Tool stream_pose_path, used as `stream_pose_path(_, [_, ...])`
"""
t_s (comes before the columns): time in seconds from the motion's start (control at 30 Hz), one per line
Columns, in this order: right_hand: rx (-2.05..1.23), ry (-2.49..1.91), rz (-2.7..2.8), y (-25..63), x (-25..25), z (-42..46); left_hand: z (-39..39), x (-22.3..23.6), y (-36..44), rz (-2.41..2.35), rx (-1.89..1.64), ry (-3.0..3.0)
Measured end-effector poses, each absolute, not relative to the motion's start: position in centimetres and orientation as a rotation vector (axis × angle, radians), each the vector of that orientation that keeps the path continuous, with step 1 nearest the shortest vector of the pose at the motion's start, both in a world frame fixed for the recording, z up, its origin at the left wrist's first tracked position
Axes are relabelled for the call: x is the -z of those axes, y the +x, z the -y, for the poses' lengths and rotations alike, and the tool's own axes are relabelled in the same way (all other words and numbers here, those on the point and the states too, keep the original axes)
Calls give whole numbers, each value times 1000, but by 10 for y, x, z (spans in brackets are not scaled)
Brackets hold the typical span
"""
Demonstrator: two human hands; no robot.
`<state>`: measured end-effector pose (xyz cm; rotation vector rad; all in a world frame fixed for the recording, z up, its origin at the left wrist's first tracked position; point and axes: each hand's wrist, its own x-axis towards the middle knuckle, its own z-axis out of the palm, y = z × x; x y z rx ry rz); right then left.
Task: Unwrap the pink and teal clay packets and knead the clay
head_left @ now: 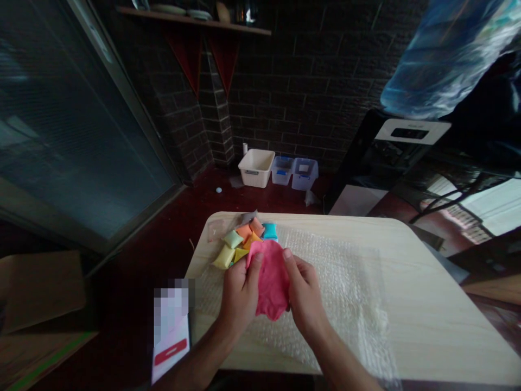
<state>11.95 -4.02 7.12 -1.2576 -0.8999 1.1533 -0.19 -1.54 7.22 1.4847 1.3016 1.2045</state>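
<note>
A flattened slab of pink clay (270, 279) is held between both hands above a sheet of bubble wrap (345, 282) on a light wooden table (427, 304). My left hand (239, 296) grips the slab's left edge, thumb on top. My right hand (303, 296) grips its right edge the same way. Just beyond the slab lie several small clay packets (240, 241) in yellow, green, orange and blue, near the table's far left corner.
A phone (171, 331) with a red bar on its screen stands at the table's near left edge. On the dark red floor beyond stand a white bin (256, 167) and two clear boxes (295, 172). A glass door fills the left; a cardboard box (36, 293) sits at lower left.
</note>
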Motion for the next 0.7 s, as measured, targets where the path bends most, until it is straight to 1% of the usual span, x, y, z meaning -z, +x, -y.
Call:
stream_pose_path(0.07, [-1151,-1222,876,115,-71,41,15,-71,-2,-1304,-1227,1405])
stream_pose_path(0.17, [-1016,-1324,974,114,-68,40,14,-68,-2,-1283,-1285,1344])
stream_pose_path(0.27, [-815,-1473,1085,119,-65,39,13,-68,-3,-1290,-1270,1421])
stream_pose_path(0.37, [-732,-1526,1151,124,-65,39,13,-70,-4,-1329,-1248,1534])
stream_pose_path(0.57, [-745,-1500,1138,129,-71,38,11,-75,-7,-1307,-1257,1546])
stream_pose_path(0.63, [-818,-1442,1077,127,-71,39,10,-76,-8,-1298,-1292,1498])
stream_pose_path(0.7, [-970,-1343,941,123,-70,39,9,-77,-9,-1321,-1318,1446])
